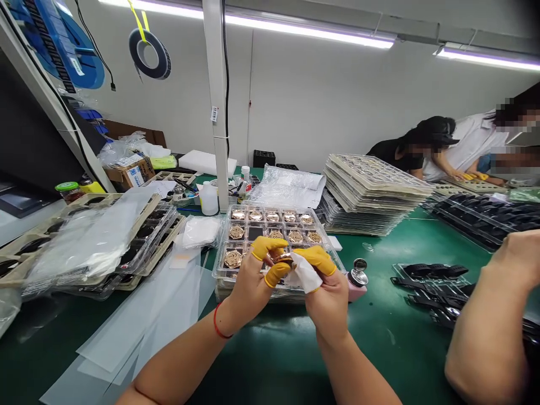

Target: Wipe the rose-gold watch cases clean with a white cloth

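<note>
Yellow finger cots cover fingers on both of my hands. My left hand pinches a rose-gold watch case by its edge, above a clear tray. A white wiping cloth is gripped in my right hand and meets the right side of the case. Below them the clear compartment tray bears several gold watch cases in rows; one compartment in the second row shows dark. My hands hide part of the tray's front rows.
A pink-based pump bottle stands right of the tray. Behind it rises a tall stack of trays. Plastic sheets lie left. Black watch straps and another person's arm are at right. A white squeeze bottle stands behind.
</note>
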Tool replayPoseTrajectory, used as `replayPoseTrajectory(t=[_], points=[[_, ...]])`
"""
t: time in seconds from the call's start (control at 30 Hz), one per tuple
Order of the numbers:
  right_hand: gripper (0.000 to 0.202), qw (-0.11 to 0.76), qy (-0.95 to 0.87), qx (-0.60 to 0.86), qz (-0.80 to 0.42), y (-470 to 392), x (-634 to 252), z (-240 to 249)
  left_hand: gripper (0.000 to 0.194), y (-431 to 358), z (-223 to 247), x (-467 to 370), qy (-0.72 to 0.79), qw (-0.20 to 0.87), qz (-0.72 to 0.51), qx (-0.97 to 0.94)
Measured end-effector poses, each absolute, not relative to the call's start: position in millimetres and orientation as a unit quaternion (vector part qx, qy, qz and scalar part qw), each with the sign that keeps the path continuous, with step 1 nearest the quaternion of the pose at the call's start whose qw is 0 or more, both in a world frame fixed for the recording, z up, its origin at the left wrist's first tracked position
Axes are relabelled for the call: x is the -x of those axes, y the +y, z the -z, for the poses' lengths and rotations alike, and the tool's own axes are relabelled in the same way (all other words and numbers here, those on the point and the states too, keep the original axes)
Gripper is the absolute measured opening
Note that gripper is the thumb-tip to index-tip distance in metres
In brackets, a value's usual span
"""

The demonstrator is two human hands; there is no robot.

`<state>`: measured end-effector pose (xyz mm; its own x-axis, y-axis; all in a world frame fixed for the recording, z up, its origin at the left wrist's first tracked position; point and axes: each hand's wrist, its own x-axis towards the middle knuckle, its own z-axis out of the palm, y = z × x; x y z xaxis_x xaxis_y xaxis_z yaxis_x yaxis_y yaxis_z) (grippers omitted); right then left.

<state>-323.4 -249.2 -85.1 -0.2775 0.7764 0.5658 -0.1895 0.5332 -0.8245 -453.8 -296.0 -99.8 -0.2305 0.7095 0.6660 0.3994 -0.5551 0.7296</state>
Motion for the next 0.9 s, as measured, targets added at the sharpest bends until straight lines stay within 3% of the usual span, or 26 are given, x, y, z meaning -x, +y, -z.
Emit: replayPoseTrajectory(t=[0.1, 0.23, 0.33, 0.43, 0.63, 0.7, 0.9], points=[[0.006, 0.586, -0.606, 0.218, -0.491, -249, 328, 91, 0.024, -295, 104, 449, 0.463, 0.149, -0.613, -0.623], [0.018, 0.485, -0.521, 0.208, -0.671, -245, 327, 89, 0.019, -295, 102, 456, 0.421, 0.024, -0.592, -0.687], [0.021, 0.406, -0.528, 0.201, -0.718, -239, 321, 83, 0.023, -297, 93, 466, 0.393, 0.127, -0.556, -0.721], [0.021, 0.424, -0.553, 0.217, -0.684, -234, 312, 79, 0.032, -299, 86, 471, 0.429, 0.278, -0.534, -0.673], [0.031, 0.426, -0.695, 0.272, -0.512, -233, 304, 78, 0.038, -299, 88, 471, 0.448, 0.326, -0.536, -0.636], [0.021, 0.424, -0.710, 0.251, -0.503, -235, 305, 79, 0.035, -299, 89, 470, 0.431, 0.347, -0.544, -0.631], [0.011, 0.532, -0.673, 0.195, -0.475, -243, 314, 84, 0.017, -293, 94, 461, 0.376, 0.228, -0.603, -0.666]])
